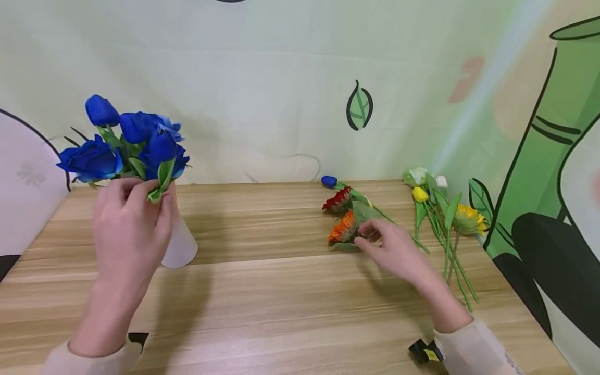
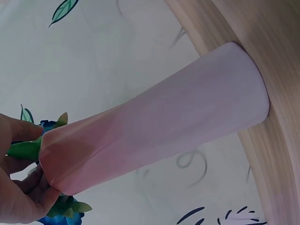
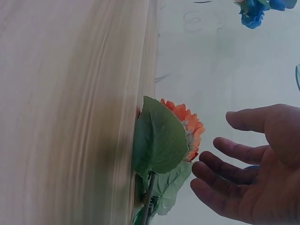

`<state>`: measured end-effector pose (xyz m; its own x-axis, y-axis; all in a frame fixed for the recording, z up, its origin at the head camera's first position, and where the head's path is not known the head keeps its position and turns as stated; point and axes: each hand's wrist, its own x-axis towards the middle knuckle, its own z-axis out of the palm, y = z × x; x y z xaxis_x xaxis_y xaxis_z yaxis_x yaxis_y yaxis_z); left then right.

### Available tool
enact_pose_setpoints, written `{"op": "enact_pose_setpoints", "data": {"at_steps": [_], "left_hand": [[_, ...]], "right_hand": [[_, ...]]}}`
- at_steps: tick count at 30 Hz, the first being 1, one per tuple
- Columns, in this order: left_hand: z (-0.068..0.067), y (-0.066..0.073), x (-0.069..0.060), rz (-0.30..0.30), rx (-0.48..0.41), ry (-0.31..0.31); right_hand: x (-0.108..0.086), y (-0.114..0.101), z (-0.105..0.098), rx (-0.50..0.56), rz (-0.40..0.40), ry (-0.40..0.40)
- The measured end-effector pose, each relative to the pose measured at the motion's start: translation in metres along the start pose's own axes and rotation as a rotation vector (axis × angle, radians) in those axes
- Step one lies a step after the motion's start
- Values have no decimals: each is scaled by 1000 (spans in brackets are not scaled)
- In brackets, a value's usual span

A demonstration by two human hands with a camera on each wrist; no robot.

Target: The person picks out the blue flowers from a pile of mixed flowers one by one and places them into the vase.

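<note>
A tall vase (image 2: 187, 98), pink at its mouth and white at its base, stands upright at the left of the table. Blue roses (image 1: 91, 159) and blue tulips (image 1: 100, 110) fill its top. At the mouth, my left hand (image 1: 128, 224) pinches the green leafy stem (image 2: 26, 150) of a blue tulip (image 1: 163, 147); the fingers hide part of it. Over on the right, my right hand (image 1: 394, 250) hovers with loosely bent fingers beside an orange sunflower (image 1: 344, 228). In the right wrist view a gap shows between those fingers and the flower.
A dark red sunflower (image 1: 337, 200) and another blue tulip (image 1: 329, 182) lie behind the orange one. Farther right are a yellow tulip (image 1: 420, 195), a yellow sunflower (image 1: 470, 220) and white flowers (image 1: 417, 176). A small black object (image 1: 424, 351) lies by the right sleeve.
</note>
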<state>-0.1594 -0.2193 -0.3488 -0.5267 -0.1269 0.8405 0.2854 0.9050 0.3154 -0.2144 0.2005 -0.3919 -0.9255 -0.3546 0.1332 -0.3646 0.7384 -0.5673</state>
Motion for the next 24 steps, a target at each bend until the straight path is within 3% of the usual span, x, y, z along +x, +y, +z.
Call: {"op": "enact_pose_setpoints", "data": {"at_steps": [6, 12, 16, 21, 24], "left_hand": [[-5, 7, -1, -36, -53, 31], [-5, 23, 4, 13, -154, 239], [-3, 36, 4, 91, -206, 306], [5, 48, -6, 200, -232, 274], [11, 51, -13, 262, -261, 166]], "right_hand": [[-2, 1, -4, 2, 14, -2], [-3, 3, -7, 1, 5, 8], [-4, 4, -10, 2, 1, 11], [-5, 5, -12, 2, 4, 11], [-6, 7, -15, 5, 11, 9]]}}
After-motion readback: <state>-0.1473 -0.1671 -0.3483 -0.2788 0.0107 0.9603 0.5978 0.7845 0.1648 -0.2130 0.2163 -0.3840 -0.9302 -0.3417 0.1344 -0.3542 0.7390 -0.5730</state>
